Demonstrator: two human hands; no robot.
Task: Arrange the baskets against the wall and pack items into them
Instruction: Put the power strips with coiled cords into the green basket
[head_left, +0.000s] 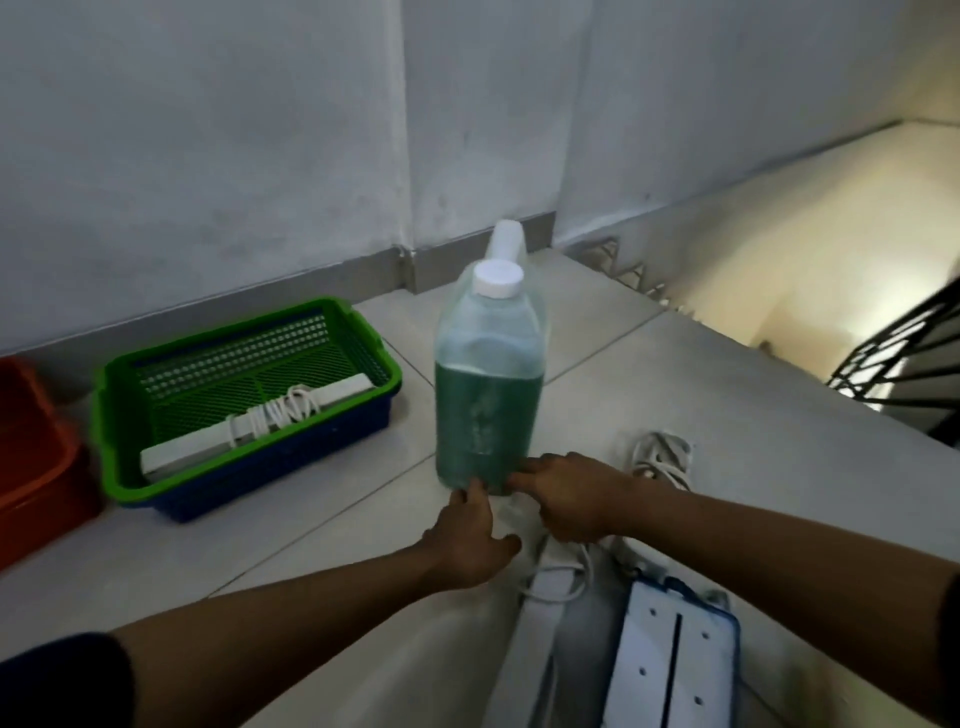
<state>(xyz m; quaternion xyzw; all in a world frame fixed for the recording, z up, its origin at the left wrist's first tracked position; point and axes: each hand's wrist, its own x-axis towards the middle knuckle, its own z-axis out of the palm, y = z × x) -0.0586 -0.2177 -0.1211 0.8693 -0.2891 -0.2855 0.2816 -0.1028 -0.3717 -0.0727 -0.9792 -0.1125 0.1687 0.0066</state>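
Note:
A tall clear bottle (488, 395) with green liquid and a white cap stands upright on the tiled floor. A second white cap (506, 240) shows right behind it. My left hand (470, 535) and my right hand (566, 493) touch the bottle's base from the near side, fingers spread on it. Left of the bottle a green basket (111, 415) nests in a blue basket (291, 457) near the wall, holding a white power strip (249, 421) with its cord wound round it. An orange basket (31, 457) sits at the left edge.
More white cords and power strips (662, 457) lie on the floor by my right hand. A white and blue flat device (670, 654) lies in front of me. A stairwell with a black railing (904, 364) drops away on the right.

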